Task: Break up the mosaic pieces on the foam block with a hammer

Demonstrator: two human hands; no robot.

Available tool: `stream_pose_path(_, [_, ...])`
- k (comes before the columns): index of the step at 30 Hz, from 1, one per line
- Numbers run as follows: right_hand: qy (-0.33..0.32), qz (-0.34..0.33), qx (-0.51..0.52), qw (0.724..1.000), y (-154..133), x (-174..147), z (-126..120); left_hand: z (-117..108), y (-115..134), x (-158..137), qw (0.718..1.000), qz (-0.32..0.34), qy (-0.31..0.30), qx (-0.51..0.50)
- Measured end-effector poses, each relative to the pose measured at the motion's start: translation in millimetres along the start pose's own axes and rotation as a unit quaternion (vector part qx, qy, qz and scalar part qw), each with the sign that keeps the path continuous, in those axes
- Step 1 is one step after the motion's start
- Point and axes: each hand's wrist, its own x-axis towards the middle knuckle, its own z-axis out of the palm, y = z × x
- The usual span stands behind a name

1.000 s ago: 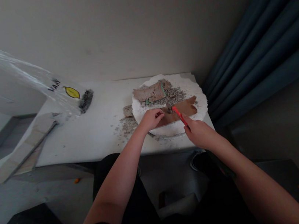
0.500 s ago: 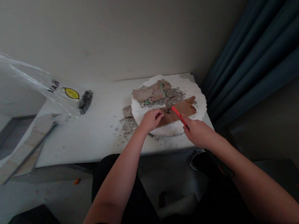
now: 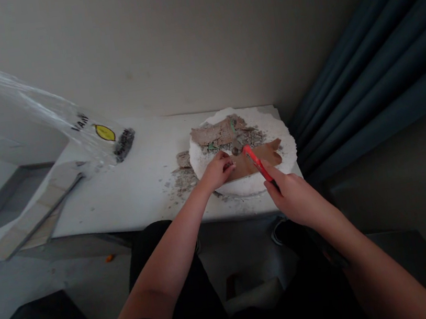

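Observation:
My right hand point(image 3: 287, 187) is wrapped around the red handle of a hammer point(image 3: 255, 160), whose blurred head is over the brown cardboard strip point(image 3: 258, 160). At the strip's left end lies my left hand point(image 3: 218, 170), thumb and fingers drawn together; what they pinch, if anything, is too small to name. Both the strip and a crumbly grey-brown slab point(image 3: 215, 134) rest on a round white pad with a ragged edge point(image 3: 283, 128). Grey broken rubble point(image 3: 251, 137) spreads between slab and strip, with bits of green among it.
A clear plastic bag point(image 3: 104, 132) with dark granules at its bottom stands left on the white table point(image 3: 138, 191). Loose crumbs point(image 3: 185, 183) lie beside the pad. Cardboard point(image 3: 51, 206) with a dark rod sits at the table's left end. A blue curtain point(image 3: 367, 69) hangs on the right.
The hammer and my right hand have shifted slightly right and towards me, and the handle is turned a little. My left hand stays at the strip's left end.

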Motion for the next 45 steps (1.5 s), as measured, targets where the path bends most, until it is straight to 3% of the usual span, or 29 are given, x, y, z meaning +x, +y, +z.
stream_pose_path(6, [-0.027, -0.013, -0.011, 1.000, -5, -2, 3, 3, -2, -2, 1.000, 0.004, -0.008, 0.002])
stream_pose_path(10, [-0.009, -0.005, -0.021, 1.000, -6, -3, 3, 5, -2, -3, 1.000, 0.013, -0.009, 0.005])
stream_pose_path(16, [-0.034, -0.008, -0.026, 0.999, -8, -3, 5, 6, -1, -2, 1.000, -0.016, -0.014, 0.016])
stream_pose_path(22, [-0.021, 0.000, -0.032, 0.999, -10, -4, 5, 6, 0, -2, 1.000, -0.001, -0.013, -0.001])
stream_pose_path(28, [-0.038, 0.003, -0.036, 0.999, -11, -2, 9, -1, -3, -1, 0.999, -0.046, -0.005, -0.022])
stream_pose_path(38, [-0.044, 0.003, -0.045, 0.998, -13, -4, 8, 2, -3, 2, 0.998, -0.040, 0.008, -0.042])
stream_pose_path(45, [-0.054, 0.022, -0.058, 0.997, -15, -1, 11, -15, -3, 2, 0.997, -0.073, 0.000, -0.020])
